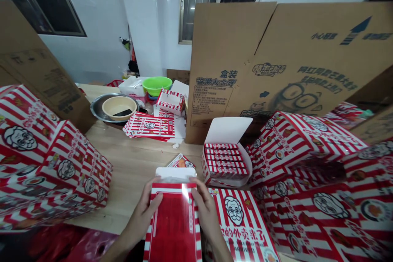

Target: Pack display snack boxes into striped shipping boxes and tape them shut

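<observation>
A red box with striped edges [175, 221] is held upright between my two hands at the bottom centre, its white top flap raised. My left hand [146, 206] grips its left edge, thumb on the front face. On the right edge, my right hand [205, 204] holds it the same way. Just behind the box lies a small printed card [181, 161] on the table. To the right stands an open striped box [211, 174] filled with rows of small striped packs. A large striped box with a bearded face [242, 217] lies beside my right hand.
Striped boxes are stacked at the left [66, 168] and right [322, 204]. A tall cardboard carton [221, 57] stands behind. Striped sheets [147, 127], a beige basin [106, 108] in a metal bowl, and a green basin [157, 85] sit on the table [123, 163].
</observation>
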### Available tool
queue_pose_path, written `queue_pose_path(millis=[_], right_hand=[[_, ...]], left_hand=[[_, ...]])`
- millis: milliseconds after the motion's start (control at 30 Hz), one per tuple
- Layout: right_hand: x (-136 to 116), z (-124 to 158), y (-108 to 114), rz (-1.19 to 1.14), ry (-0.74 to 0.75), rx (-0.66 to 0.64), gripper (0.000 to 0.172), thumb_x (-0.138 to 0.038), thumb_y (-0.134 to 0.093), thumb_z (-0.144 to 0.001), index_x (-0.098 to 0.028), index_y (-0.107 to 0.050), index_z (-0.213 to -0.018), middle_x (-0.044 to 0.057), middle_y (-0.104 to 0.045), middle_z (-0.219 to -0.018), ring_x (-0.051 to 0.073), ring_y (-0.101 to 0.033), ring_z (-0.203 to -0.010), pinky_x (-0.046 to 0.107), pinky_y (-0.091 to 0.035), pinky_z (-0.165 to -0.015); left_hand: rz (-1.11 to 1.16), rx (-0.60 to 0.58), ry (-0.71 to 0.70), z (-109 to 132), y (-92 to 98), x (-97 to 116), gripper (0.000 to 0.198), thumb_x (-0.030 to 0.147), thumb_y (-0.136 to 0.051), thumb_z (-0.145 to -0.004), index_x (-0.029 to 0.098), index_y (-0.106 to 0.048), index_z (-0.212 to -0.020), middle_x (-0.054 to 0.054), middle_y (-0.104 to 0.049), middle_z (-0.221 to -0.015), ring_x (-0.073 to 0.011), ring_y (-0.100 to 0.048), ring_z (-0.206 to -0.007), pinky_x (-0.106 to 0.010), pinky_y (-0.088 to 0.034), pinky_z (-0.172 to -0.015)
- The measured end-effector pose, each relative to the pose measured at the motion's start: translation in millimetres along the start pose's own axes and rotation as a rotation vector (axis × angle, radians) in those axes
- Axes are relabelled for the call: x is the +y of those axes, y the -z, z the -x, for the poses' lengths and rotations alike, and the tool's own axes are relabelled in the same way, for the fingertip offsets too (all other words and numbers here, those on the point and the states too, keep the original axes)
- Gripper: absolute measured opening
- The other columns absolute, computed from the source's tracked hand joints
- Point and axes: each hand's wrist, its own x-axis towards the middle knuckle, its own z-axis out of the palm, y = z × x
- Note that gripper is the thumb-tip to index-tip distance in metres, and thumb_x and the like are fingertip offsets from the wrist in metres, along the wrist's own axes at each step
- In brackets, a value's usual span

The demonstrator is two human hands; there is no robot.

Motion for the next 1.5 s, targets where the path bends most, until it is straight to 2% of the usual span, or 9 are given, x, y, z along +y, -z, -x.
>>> queue_pose_path(millis=[100,267,400,500,600,733,833,1067,1500], right_hand=[[4,3,5,0.060,-0.024,0.052,0.024,-0.042,-0.056,-0.078,-0.024,-0.063,-0.091,0.000,-0.063,-0.094,0.017,-0.055,-0.091,0.024,-0.042,-0.082],[13,6,4,-0.014,-0.065,0.072,0.034,-0.047,-0.056,-0.077,-0.020,-0.046,-0.057,-0.005,-0.046,-0.055,0.011,-0.044,-0.053,0.019,-0.038,-0.051],[3,4,3,-0.008,-0.034,0.074,0.025,-0.044,-0.060,-0.075,-0.024,-0.060,-0.089,-0.001,-0.063,-0.089,0.016,-0.056,-0.086,0.022,-0.044,-0.072],[-6,3,5,-0.052,-0.081,-0.010,0.041,-0.044,-0.060,-0.075,-0.027,-0.056,-0.112,0.002,-0.056,-0.119,0.021,-0.048,-0.112,0.030,-0.039,-0.090],[-9,2,6,-0.064,-0.083,-0.103,0.027,-0.044,-0.061,-0.075,-0.022,-0.066,-0.088,0.006,-0.061,-0.113,0.025,-0.050,-0.110,0.035,-0.037,-0.094],[-7,0,7,-0.137,-0.109,-0.139,0.022,-0.042,-0.068,-0.069,-0.021,-0.064,-0.070,0.006,-0.062,-0.111,0.025,-0.052,-0.107,0.034,-0.040,-0.089],[-11,-5,5,-0.243,-0.196,-0.161,0.027,-0.042,-0.072,-0.063,-0.018,-0.059,-0.061,0.007,-0.064,-0.106,0.026,-0.057,-0.097,0.033,-0.045,-0.079],[-27,-10,0,-0.224,-0.283,-0.266,0.038,-0.043,-0.067,-0.071,-0.023,-0.062,-0.102,0.007,-0.066,-0.102,0.023,-0.061,-0.090,0.035,-0.044,-0.080],[-35,-14,3,-0.008,-0.239,-0.199,0.025,-0.040,-0.073,-0.063,-0.019,-0.062,-0.072,-0.001,-0.066,-0.072,0.015,-0.058,-0.067,0.025,-0.044,-0.065]], left_hand=[[-0.062,-0.079,-0.014,1,-0.8,-4,0.053,0.053,-0.052,-0.075,0.024,-0.043,-0.118,-0.003,-0.054,-0.120,-0.0199,-0.047,-0.113,-0.024,-0.040,-0.091],[-0.098,-0.135,0.000,-9,2.0,-2,0.040,0.058,-0.048,-0.075,0.019,-0.057,-0.079,0.000,-0.062,-0.075,-0.0167,-0.056,-0.075,-0.023,-0.045,-0.070],[-0.070,-0.124,-0.026,-14,-0.2,7,0.043,0.057,-0.047,-0.076,0.016,-0.059,-0.075,-0.001,-0.061,-0.073,-0.0168,-0.054,-0.074,-0.025,-0.043,-0.070],[0.083,-0.111,0.047,-12,-2.3,13,0.044,0.051,-0.055,-0.073,0.018,-0.055,-0.102,0.000,-0.061,-0.080,-0.0165,-0.055,-0.077,-0.025,-0.043,-0.071],[0.237,-0.189,0.135,-12,0.1,14,0.054,0.046,-0.058,-0.073,0.021,-0.045,-0.120,0.000,-0.062,-0.087,-0.0158,-0.057,-0.077,-0.027,-0.043,-0.073],[0.098,-0.286,0.095,-18,7.7,18,0.032,0.042,-0.058,-0.073,0.015,-0.062,-0.090,-0.001,-0.062,-0.083,-0.0133,-0.054,-0.073,-0.022,-0.040,-0.068],[-0.110,-0.330,0.047,-23,10.6,28,0.028,0.036,-0.055,-0.075,0.017,-0.064,-0.092,0.000,-0.063,-0.083,-0.0124,-0.052,-0.072,-0.021,-0.039,-0.066],[-0.172,-0.428,-0.132,-30,5.6,43,0.021,0.024,-0.051,-0.073,0.016,-0.070,-0.077,-0.003,-0.066,-0.086,-0.0149,-0.057,-0.081,-0.024,-0.040,-0.075],[-0.076,-0.444,0.078,-22,10.9,45,0.026,0.030,-0.056,-0.074,0.018,-0.065,-0.094,-0.001,-0.066,-0.090,-0.0149,-0.057,-0.081,-0.023,-0.040,-0.072]])
